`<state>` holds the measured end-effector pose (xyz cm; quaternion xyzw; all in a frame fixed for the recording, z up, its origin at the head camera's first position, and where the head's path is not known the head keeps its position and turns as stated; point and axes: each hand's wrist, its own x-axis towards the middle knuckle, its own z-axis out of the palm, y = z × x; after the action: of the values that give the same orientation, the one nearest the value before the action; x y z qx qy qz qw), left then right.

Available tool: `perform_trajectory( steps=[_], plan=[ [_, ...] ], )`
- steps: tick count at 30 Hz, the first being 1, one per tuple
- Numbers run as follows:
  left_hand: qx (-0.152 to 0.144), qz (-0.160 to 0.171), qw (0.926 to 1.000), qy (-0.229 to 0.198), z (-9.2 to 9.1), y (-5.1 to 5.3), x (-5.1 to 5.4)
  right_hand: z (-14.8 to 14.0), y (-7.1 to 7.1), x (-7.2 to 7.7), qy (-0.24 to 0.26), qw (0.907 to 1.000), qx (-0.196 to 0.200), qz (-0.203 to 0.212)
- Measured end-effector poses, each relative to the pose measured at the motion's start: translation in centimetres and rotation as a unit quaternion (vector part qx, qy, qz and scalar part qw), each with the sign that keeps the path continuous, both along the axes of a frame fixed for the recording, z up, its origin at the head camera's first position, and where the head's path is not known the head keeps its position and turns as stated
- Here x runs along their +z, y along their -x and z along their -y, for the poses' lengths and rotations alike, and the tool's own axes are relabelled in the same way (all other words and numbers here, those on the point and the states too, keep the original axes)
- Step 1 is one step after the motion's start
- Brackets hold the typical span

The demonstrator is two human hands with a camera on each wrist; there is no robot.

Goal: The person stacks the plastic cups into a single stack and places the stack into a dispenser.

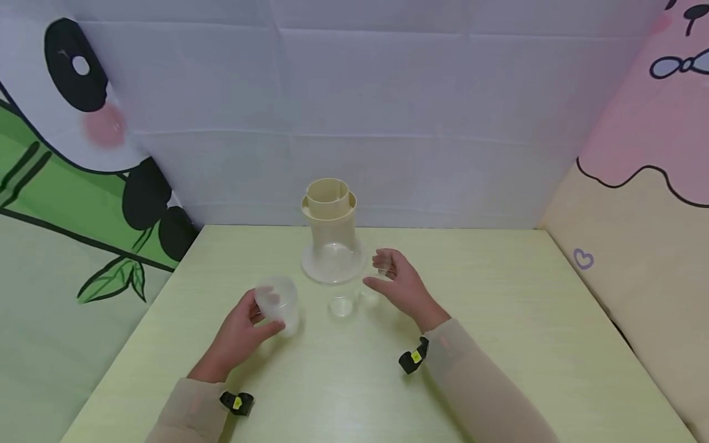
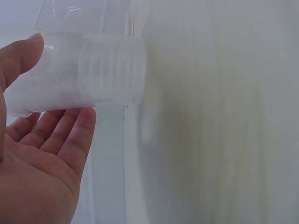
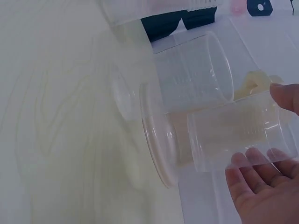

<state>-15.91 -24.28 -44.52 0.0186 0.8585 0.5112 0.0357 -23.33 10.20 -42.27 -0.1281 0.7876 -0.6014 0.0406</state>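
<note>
1 clear cup (image 3: 224,137) in pinching fingers (image 3: 238,186) of the right hand (image 1: 403,286), 1 cup stack (image 2: 88,70) likewise in the left hand (image 1: 239,335)

Cream tube (image 1: 334,231) blocking middle rear; wall (image 1: 421,123) closing off back. Clear cup (image 1: 341,304) standing between left grip (image 1: 240,335) and right grip (image 1: 405,288), narrowing gap. Tabletop (image 1: 532,295) offering passage along right side.
</note>
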Motion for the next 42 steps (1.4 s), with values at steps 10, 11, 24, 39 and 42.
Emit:
perform_trajectory(
  steps=[10,11,24,39,42],
  plan=[
    [-0.001,0.004,1.0000,0.003,-0.1,0.1,0.1,-0.1,-0.4,2.3,-0.012,0.9975,0.044,-0.054],
    [-0.001,0.004,1.0000,0.003,-0.1,0.1,0.1,0.1,-0.4,2.6,-0.009,0.9971,0.048,-0.059],
    [0.004,0.019,0.9998,0.007,-0.1,0.1,0.3,3.3,-1.5,6.2,0.014,0.9905,0.108,-0.084],
    [0.005,0.031,0.9995,0.010,-0.1,0.3,0.1,6.2,-2.0,7.9,0.031,0.9839,0.163,-0.065],
    [0.005,0.037,0.9992,0.013,-0.2,0.2,0.3,7.2,-2.0,8.1,0.037,0.9816,0.178,-0.058]
  ],
)
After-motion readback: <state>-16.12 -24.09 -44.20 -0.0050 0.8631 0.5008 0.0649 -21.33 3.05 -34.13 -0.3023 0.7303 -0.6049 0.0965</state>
